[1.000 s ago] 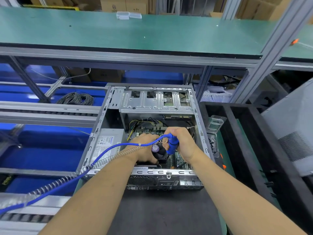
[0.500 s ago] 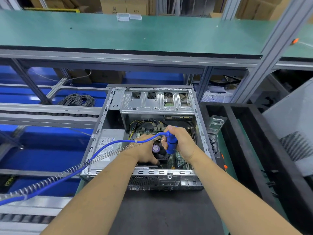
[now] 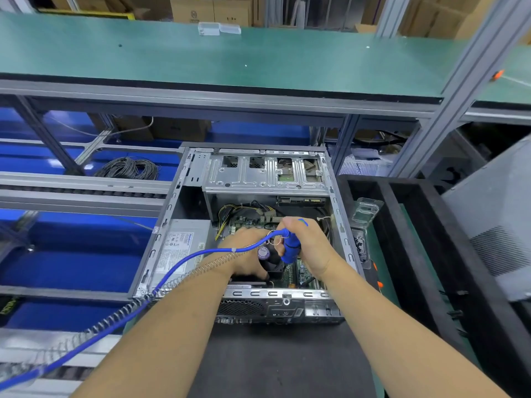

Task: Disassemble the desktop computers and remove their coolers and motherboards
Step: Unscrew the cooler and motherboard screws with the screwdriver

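An open desktop computer case (image 3: pixel 161 242) lies on its side in front of me. My right hand (image 3: pixel 311 248) grips a blue electric screwdriver (image 3: pixel 290 248) upright over the black cooler fan (image 3: pixel 271 264), which has a purple label at its hub. My left hand (image 3: pixel 244 255) rests on the cooler's left side, its fingers curled over the edge. The green motherboard (image 3: pixel 301 271) shows around and beyond the cooler. The screwdriver's tip is hidden behind the hands.
The screwdriver's blue cable (image 3: pixel 184 262) with a metal spring runs off to the lower left. A grey power supply (image 3: pixel 184 248) fills the case's left side, a drive cage (image 3: pixel 264 176) its far end. A black foam tray (image 3: pixel 402 254) stands to the right, a cable coil (image 3: pixel 129 168) at far left.
The screwdriver and my right hand have shifted slightly up and away inside the case. My left hand stays on the cooler.
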Demonstrator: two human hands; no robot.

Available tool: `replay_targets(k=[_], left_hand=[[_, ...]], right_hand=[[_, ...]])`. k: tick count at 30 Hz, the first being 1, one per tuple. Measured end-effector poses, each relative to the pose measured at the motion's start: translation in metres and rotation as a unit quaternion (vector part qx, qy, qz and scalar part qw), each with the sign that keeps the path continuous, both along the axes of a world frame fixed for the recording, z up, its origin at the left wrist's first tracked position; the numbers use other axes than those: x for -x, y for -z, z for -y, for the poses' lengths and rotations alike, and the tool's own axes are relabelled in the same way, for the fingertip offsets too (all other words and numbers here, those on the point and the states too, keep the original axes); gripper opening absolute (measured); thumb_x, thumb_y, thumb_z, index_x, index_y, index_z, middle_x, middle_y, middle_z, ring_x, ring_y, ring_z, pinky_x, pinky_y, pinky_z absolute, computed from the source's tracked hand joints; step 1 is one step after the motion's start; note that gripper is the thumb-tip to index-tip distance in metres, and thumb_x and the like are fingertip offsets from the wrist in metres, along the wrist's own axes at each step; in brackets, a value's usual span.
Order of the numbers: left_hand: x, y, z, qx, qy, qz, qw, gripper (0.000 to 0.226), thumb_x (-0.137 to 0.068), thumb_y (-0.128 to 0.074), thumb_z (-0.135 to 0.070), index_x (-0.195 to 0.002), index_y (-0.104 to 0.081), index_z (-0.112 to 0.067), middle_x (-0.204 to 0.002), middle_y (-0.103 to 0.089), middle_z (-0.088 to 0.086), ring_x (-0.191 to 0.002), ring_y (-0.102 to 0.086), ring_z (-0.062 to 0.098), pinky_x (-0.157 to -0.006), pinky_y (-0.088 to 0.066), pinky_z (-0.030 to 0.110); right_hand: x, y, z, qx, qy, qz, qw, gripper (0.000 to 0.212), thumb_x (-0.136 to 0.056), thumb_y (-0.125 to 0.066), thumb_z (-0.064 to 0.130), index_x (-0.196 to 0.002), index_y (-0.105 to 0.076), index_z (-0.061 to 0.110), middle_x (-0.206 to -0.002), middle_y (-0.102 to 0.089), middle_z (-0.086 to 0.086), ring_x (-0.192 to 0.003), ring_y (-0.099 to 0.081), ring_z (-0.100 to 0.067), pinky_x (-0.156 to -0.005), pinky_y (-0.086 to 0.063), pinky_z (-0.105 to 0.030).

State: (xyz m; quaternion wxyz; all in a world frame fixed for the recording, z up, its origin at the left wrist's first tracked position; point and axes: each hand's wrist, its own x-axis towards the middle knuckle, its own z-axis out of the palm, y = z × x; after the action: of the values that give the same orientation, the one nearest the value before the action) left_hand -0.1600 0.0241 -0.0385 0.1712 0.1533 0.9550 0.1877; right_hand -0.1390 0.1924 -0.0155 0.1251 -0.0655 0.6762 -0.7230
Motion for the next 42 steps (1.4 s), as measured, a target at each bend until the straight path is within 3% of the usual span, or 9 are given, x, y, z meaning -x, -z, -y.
replay_targets(k=[6, 10, 14, 18, 21, 27, 33, 42], left_hand=[[-0.001, -0.002, -0.001, -0.006, -0.001, 0.002, 1.000, 0.061, -0.055, -0.089, -0.036, -0.104, -0.054, -0.032, -0.103, -0.057, -0.010, -0.094, -0.056, 0.019, -0.082, -0.056, 0.040], [0.000, 0.001, 0.000, -0.007, -0.004, 0.013, 1.000, 0.055, -0.058, -0.088, -0.036, -0.098, -0.049, -0.041, -0.105, -0.056, -0.010, -0.097, -0.058, 0.019, -0.082, -0.056, 0.037], [-0.001, 0.007, 0.003, -0.007, -0.020, 0.067, 0.998, 0.082, -0.063, -0.085, -0.040, -0.132, -0.043, -0.030, -0.119, -0.053, -0.004, -0.107, -0.054, 0.021, -0.086, -0.046, 0.031], [0.002, 0.002, 0.003, 0.022, 0.023, 0.012, 0.999, 0.099, -0.058, -0.085, -0.045, -0.144, -0.040, -0.029, -0.139, -0.051, -0.003, -0.128, -0.046, 0.023, -0.104, -0.044, 0.042], [0.002, 0.002, 0.002, 0.055, 0.039, 0.013, 0.998, 0.108, -0.061, -0.084, -0.047, -0.152, -0.030, -0.026, -0.147, -0.044, 0.000, -0.134, -0.039, 0.026, -0.107, -0.041, 0.046], [0.006, 0.006, 0.003, 0.073, 0.056, 0.017, 0.996, 0.114, -0.063, -0.084, -0.055, -0.156, -0.024, -0.026, -0.150, -0.038, 0.001, -0.137, -0.035, 0.027, -0.108, -0.039, 0.048], [0.006, 0.009, 0.004, 0.062, 0.053, 0.014, 0.997, 0.114, -0.062, -0.084, -0.057, -0.155, -0.026, -0.025, -0.146, -0.042, -0.001, -0.135, -0.037, 0.024, -0.107, -0.041, 0.047], [0.004, 0.005, 0.003, 0.060, 0.048, 0.013, 0.997, 0.112, -0.063, -0.084, -0.055, -0.155, -0.026, -0.027, -0.146, -0.042, -0.002, -0.135, -0.037, 0.023, -0.107, -0.041, 0.047]], right_hand=[[0.002, -0.001, -0.001, -0.024, -0.007, -0.001, 1.000, 0.056, -0.074, -0.051, 0.044, -0.074, -0.042, -0.011, -0.068, -0.044, -0.020, -0.057, -0.052, -0.023, -0.066, -0.043, -0.035], [0.001, -0.003, -0.001, -0.038, -0.016, -0.011, 0.999, 0.054, -0.076, -0.048, 0.046, -0.072, -0.044, -0.008, -0.063, -0.053, -0.018, -0.059, -0.051, -0.021, -0.070, -0.044, -0.036], [0.001, -0.004, -0.002, -0.021, -0.001, -0.008, 1.000, 0.049, -0.081, -0.054, 0.061, -0.071, -0.052, 0.012, -0.061, -0.060, -0.010, -0.059, -0.052, -0.022, -0.070, -0.045, -0.033], [0.006, -0.004, -0.007, 0.080, 0.088, -0.018, 0.993, 0.052, -0.071, -0.065, 0.077, -0.068, -0.061, 0.025, -0.062, -0.059, -0.009, -0.057, -0.052, -0.023, -0.067, -0.046, -0.033], [0.016, -0.008, -0.008, 0.085, 0.135, -0.038, 0.986, 0.050, -0.066, -0.066, 0.081, -0.066, -0.064, 0.031, -0.062, -0.060, -0.004, -0.059, -0.053, -0.022, -0.070, -0.045, -0.037], [0.035, -0.012, -0.005, 0.089, 0.165, -0.017, 0.982, 0.045, -0.074, -0.062, 0.071, -0.063, -0.069, 0.027, -0.061, -0.059, -0.004, -0.057, -0.052, -0.020, -0.068, -0.045, -0.039], [0.038, -0.005, 0.003, 0.050, 0.136, 0.001, 0.989, 0.061, -0.070, -0.062, 0.081, -0.059, -0.065, 0.021, -0.059, -0.058, -0.010, -0.057, -0.051, -0.022, -0.069, -0.043, -0.037], [0.037, 0.000, 0.002, 0.043, 0.135, 0.005, 0.990, 0.057, -0.076, -0.059, 0.074, -0.061, -0.066, 0.020, -0.059, -0.059, -0.010, -0.058, -0.051, -0.022, -0.075, -0.044, -0.042]])
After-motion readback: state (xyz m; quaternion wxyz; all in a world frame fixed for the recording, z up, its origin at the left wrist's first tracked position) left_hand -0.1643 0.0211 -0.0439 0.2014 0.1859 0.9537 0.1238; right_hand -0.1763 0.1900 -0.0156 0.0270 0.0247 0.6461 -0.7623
